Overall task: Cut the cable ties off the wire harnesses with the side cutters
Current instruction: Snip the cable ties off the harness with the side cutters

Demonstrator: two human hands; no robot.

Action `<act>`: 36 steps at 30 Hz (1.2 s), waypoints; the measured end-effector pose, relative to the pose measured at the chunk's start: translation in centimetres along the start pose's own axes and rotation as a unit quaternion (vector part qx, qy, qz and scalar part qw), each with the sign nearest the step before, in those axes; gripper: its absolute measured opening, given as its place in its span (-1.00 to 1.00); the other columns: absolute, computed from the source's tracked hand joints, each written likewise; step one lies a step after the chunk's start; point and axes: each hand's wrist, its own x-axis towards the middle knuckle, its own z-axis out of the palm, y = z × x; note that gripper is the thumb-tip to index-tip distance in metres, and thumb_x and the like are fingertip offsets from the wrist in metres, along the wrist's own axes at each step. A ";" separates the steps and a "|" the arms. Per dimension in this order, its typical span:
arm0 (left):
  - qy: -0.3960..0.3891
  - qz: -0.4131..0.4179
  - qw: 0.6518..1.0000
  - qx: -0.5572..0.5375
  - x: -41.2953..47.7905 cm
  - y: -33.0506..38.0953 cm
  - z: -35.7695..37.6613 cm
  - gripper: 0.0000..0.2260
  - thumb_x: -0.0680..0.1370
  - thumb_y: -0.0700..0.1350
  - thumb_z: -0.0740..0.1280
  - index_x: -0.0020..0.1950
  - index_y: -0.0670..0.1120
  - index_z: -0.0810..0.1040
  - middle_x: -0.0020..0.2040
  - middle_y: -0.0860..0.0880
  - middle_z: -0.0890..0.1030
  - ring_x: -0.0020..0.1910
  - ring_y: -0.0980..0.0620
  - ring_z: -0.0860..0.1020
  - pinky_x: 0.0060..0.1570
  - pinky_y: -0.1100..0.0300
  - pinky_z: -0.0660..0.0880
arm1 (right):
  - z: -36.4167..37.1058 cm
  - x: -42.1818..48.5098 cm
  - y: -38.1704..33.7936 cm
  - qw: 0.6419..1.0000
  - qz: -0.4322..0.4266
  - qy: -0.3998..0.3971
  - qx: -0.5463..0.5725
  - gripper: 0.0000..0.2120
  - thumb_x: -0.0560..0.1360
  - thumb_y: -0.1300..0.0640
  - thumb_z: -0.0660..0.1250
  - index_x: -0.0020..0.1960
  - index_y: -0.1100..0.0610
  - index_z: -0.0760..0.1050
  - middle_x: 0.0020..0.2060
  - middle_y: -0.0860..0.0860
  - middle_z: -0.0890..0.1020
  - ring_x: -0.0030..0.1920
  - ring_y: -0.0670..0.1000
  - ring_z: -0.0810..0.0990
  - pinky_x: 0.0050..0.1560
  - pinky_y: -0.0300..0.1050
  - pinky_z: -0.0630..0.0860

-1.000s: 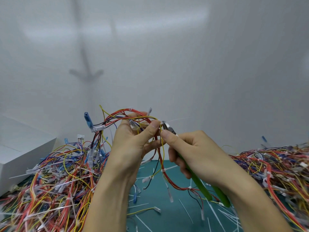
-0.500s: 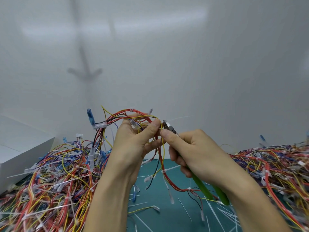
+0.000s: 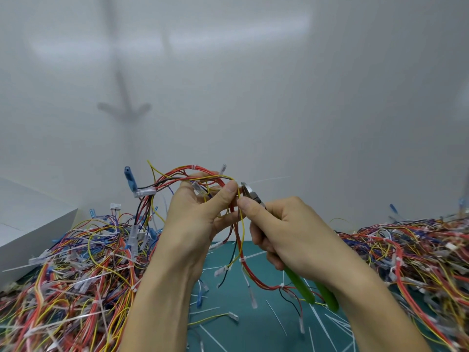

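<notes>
**Q:** Where is the harness [image 3: 203,172]?

**A:** Raised above the green mat [image 3: 253,323], in my left hand [image 3: 200,224]. My fingers [image 3: 228,193] curl round the loop of red, yellow and black wires, with the thumb pressed against it near the top. The loose ends hang down toward the mat.

**Q:** And the cutters [image 3: 250,193]?

**A:** In my right hand [image 3: 291,232], also above the mat. Those fingers wrap the green handles, and the forefinger is stretched along the steel head. The tip of the cutters sits at a white tie [image 3: 239,185] on the harness, just beside my left thumb. The tie's thin tail sticks out to the right. I cannot tell whether the blades have closed on it.

**Q:** What lies on the mat itself?

**A:** Cut ties [image 3: 327,323] and a few stray wires with clear connectors. A left pile [image 3: 76,262] of harnesses covers the mat's left edge, and a right pile [image 3: 406,250] covers its right edge. A white box [image 3: 30,224] stands at the mat's far left, behind the left pile. A pale wall [image 3: 304,110] rises beyond the mat.
</notes>
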 end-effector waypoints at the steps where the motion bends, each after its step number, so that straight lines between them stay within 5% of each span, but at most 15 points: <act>1: -0.001 -0.001 1.000 0.003 0.0 -0.1 0.0 -0.80 0.43 -0.17 0.43 -0.01 -0.21 0.54 -0.19 -0.12 0.65 -0.22 0.04 0.63 -0.32 0.25 0.57 | 0.0 0.0 0.1 1.000 -0.001 0.000 0.000 -0.41 0.51 -0.35 0.17 -0.46 0.07 0.48 -0.60 -0.06 0.44 -0.56 -0.08 0.40 -0.31 -0.05 0.39; 4: 0.001 0.001 1.000 0.003 0.0 -0.1 0.1 -0.88 0.46 -0.20 0.42 -0.05 -0.17 0.54 -0.20 -0.11 0.65 -0.24 0.06 0.64 -0.32 0.24 0.58 | -0.1 0.0 0.1 1.000 0.000 -0.001 0.000 -0.41 0.51 -0.35 0.17 -0.46 0.07 0.49 -0.60 -0.06 0.44 -0.56 -0.07 0.40 -0.32 -0.06 0.40; 22: 0.013 0.009 1.000 -0.005 -0.2 0.1 0.8 -0.61 0.46 -0.19 0.43 0.18 -0.38 0.46 -0.09 -0.18 0.64 -0.15 -0.02 0.64 -0.29 0.24 0.57 | -0.5 0.1 0.2 1.000 -0.001 0.005 -0.001 -0.42 0.52 -0.33 0.20 -0.47 0.07 0.49 -0.62 -0.05 0.42 -0.57 -0.01 0.41 -0.44 -0.10 0.41; 30: 0.012 0.011 1.000 -0.013 -0.2 0.0 1.3 -0.89 0.52 -0.23 0.40 0.00 -0.24 0.55 -0.16 -0.13 0.64 -0.18 -0.01 0.63 -0.27 0.23 0.58 | -1.1 -0.1 -0.1 1.000 -0.006 0.016 -0.023 -0.41 0.53 -0.32 0.20 -0.45 0.11 0.49 -0.60 -0.05 0.45 -0.56 -0.02 0.45 -0.46 -0.12 0.43; 36: 0.006 0.000 0.999 -0.035 -0.4 0.2 1.6 -0.88 0.51 -0.22 0.40 -0.02 -0.24 0.56 -0.18 -0.13 0.65 -0.16 -0.02 0.64 -0.25 0.21 0.59 | -1.5 -0.4 -0.4 0.998 -0.022 0.031 -0.057 -0.40 0.54 -0.31 0.18 -0.46 0.10 0.48 -0.60 -0.05 0.46 -0.54 -0.05 0.45 -0.33 -0.07 0.45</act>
